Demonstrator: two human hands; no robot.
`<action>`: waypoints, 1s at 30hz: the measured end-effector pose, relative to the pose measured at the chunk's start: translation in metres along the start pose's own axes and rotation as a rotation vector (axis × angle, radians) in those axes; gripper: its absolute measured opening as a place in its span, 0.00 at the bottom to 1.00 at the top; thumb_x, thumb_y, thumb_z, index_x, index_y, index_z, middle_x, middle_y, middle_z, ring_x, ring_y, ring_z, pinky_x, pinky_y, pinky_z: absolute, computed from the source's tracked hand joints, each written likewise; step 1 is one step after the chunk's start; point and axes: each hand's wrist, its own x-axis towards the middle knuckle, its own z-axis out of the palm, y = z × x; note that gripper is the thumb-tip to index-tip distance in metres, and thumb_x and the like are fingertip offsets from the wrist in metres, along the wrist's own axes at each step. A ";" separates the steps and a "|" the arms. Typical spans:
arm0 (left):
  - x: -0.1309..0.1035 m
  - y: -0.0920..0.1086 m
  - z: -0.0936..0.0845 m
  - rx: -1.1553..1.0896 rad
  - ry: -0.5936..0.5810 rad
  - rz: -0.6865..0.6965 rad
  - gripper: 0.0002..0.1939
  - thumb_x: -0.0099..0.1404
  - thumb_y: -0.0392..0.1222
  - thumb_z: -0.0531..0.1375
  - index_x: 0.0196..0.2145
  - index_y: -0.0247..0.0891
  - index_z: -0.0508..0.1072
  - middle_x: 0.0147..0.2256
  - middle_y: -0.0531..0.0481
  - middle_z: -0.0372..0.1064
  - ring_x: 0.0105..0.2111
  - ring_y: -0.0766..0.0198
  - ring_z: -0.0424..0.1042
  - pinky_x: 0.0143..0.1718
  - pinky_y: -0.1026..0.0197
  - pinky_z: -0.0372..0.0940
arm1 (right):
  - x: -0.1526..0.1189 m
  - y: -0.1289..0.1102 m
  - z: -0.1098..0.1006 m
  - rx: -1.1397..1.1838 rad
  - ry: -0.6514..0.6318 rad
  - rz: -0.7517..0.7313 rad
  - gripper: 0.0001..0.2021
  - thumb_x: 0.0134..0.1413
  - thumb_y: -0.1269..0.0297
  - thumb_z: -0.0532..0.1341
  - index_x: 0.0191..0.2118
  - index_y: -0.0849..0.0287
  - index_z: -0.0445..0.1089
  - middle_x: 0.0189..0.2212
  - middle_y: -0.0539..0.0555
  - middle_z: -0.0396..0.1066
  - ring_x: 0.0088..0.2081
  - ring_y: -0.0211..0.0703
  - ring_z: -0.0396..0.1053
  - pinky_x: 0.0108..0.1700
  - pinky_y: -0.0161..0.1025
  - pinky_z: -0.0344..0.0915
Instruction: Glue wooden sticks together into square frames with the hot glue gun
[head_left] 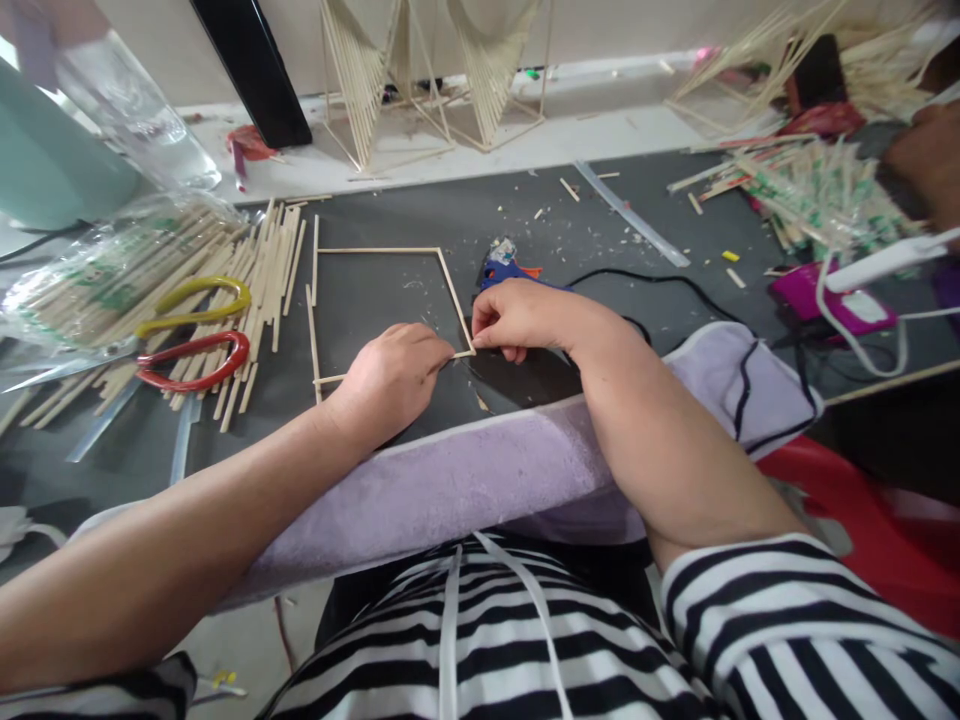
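Observation:
A frame of thin wooden sticks lies on the dark grey table. Its lower stick runs under my left hand, whose fingers are closed on that stick close to the lower right corner. At the same corner my right hand pinches the lower end of the right-side stick. Along the left side, two short stick pieces lie roughly in line, and the lower one crosses the bottom stick's end. Just beyond my right hand is a blue glue gun with an orange trigger, partly hidden by the hand.
Scissors with red and yellow handles rest on loose sticks beside a plastic bag of sticks. Finished stick structures and a phone stand behind. A glue stick, a black cord and a purple cushion are nearby.

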 end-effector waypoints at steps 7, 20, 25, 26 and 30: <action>-0.001 -0.001 -0.001 0.016 -0.010 0.032 0.13 0.63 0.31 0.52 0.35 0.36 0.77 0.35 0.44 0.75 0.38 0.58 0.72 0.42 0.55 0.67 | 0.000 -0.001 0.000 -0.004 -0.004 -0.001 0.05 0.50 0.64 0.66 0.32 0.59 0.72 0.16 0.49 0.69 0.20 0.37 0.70 0.24 0.31 0.67; -0.002 0.000 0.000 0.014 -0.007 0.037 0.13 0.63 0.30 0.52 0.35 0.35 0.77 0.36 0.44 0.74 0.38 0.59 0.72 0.42 0.55 0.68 | 0.001 0.002 0.000 -0.016 -0.007 -0.017 0.06 0.51 0.64 0.65 0.34 0.59 0.72 0.16 0.49 0.69 0.20 0.37 0.69 0.23 0.32 0.67; -0.002 0.001 0.001 0.007 0.016 0.041 0.13 0.64 0.31 0.52 0.34 0.35 0.76 0.34 0.45 0.74 0.36 0.59 0.73 0.40 0.56 0.68 | 0.000 0.001 0.000 -0.023 -0.005 -0.015 0.05 0.51 0.65 0.65 0.34 0.60 0.71 0.15 0.49 0.68 0.19 0.37 0.69 0.23 0.31 0.66; -0.002 0.002 0.002 0.007 0.020 0.041 0.13 0.64 0.31 0.52 0.34 0.35 0.76 0.34 0.45 0.74 0.36 0.59 0.73 0.40 0.56 0.68 | 0.000 0.000 0.000 -0.022 -0.004 -0.013 0.05 0.51 0.65 0.65 0.34 0.60 0.71 0.15 0.48 0.67 0.19 0.37 0.69 0.23 0.31 0.66; -0.003 0.001 0.003 0.004 0.041 0.051 0.12 0.63 0.30 0.53 0.34 0.34 0.77 0.35 0.43 0.75 0.36 0.58 0.73 0.40 0.56 0.68 | -0.001 -0.001 0.000 -0.025 -0.002 -0.010 0.04 0.51 0.66 0.65 0.34 0.59 0.71 0.15 0.48 0.67 0.19 0.37 0.69 0.23 0.31 0.66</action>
